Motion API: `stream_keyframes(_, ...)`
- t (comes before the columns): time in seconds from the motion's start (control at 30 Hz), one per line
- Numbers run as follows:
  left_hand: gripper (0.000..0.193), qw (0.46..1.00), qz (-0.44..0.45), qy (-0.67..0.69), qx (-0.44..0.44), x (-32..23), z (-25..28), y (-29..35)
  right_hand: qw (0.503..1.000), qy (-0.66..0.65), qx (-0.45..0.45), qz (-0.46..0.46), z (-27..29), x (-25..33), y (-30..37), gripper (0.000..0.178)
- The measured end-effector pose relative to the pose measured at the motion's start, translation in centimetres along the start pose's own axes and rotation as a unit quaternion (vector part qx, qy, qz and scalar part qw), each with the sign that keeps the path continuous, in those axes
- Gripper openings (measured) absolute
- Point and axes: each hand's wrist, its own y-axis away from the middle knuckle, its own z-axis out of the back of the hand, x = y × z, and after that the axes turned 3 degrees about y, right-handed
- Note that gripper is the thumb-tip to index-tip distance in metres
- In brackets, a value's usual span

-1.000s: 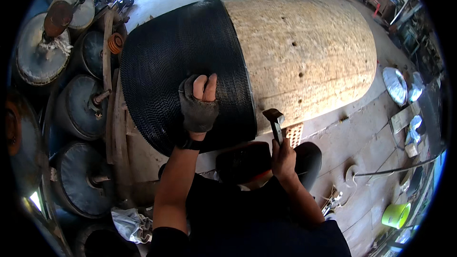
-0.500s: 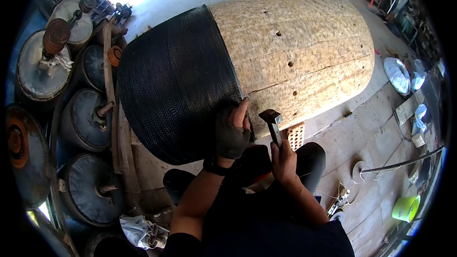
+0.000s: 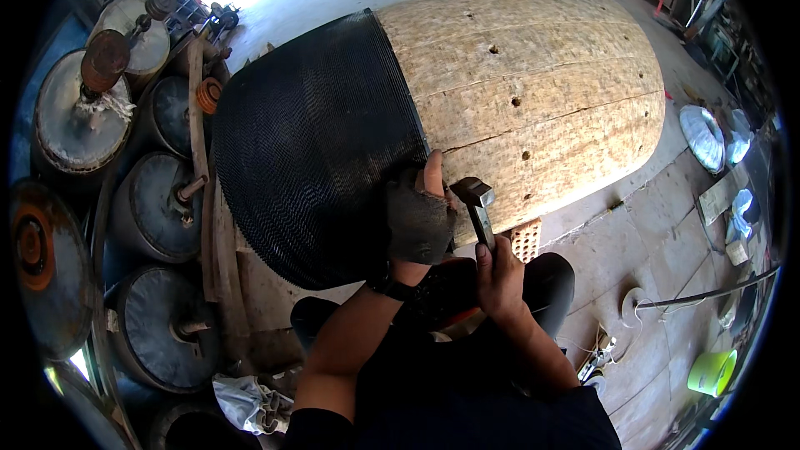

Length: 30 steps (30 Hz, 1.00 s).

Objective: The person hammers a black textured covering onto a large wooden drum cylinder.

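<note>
A large wooden drum [image 3: 550,67] lies on its side before me. Black ridged wrapping [image 3: 317,133], wound in many close rows, covers its left part. At the wrapping's right edge, my left hand [image 3: 421,217] presses in a dark glove that leaves fingertips bare. One finger points up along the edge and the others curl; what they pinch, if anything, is hidden. Just to the right, my right hand [image 3: 502,283] is closed round the handle of a hammer [image 3: 475,193]. The hammer's head is raised close beside the glove, near the bare wood.
Several dark cylindrical drums [image 3: 167,208] with shafts crowd the left side, behind upright wooden boards [image 3: 198,117]. A perforated brick [image 3: 525,242] stands under the wooden drum. To the right are a wrapped white coil [image 3: 702,137], a yellow-green bucket [image 3: 712,372] and a cable [image 3: 708,296].
My left hand has shifted slightly up and right along the edge, turning its gloved back more into view. The hammer's head has risen a little and come nearer the glove.
</note>
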Motion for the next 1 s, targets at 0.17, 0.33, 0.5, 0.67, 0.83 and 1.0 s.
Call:
stream_keyframes(0.17,0.072,0.999,-0.007,-0.038,-0.030,0.3,-1.2,0.5,0.998,0.052,0.017,-0.002,-0.3,-0.4,-0.2,0.016)
stream_keyframes(0.33,0.075,0.997,-0.037,-0.021,-0.069,0.9,-2.0,0.9,1.000,0.012,0.017,-0.017,0.3,-0.3,0.0,0.021)
stream_keyframes(0.5,0.077,0.994,-0.049,-0.073,-0.071,0.3,-1.5,0.3,0.998,0.041,0.037,-0.015,0.3,0.1,-0.4,0.021)
stream_keyframes(0.67,0.076,0.998,-0.025,-0.036,-0.051,-0.1,-0.5,0.7,0.994,0.102,0.046,-0.021,-0.5,0.2,-0.7,0.017)
stream_keyframes(0.83,0.068,0.996,-0.048,-0.007,-0.071,-1.4,1.6,5.1,0.998,-0.050,-0.022,0.015,0.8,0.2,0.3,0.012)
stream_keyframes(1.0,0.043,0.988,-0.066,-0.030,0.139,-1.6,1.0,13.4,0.988,0.123,0.084,-0.028,0.3,-0.3,-1.3,0.019)
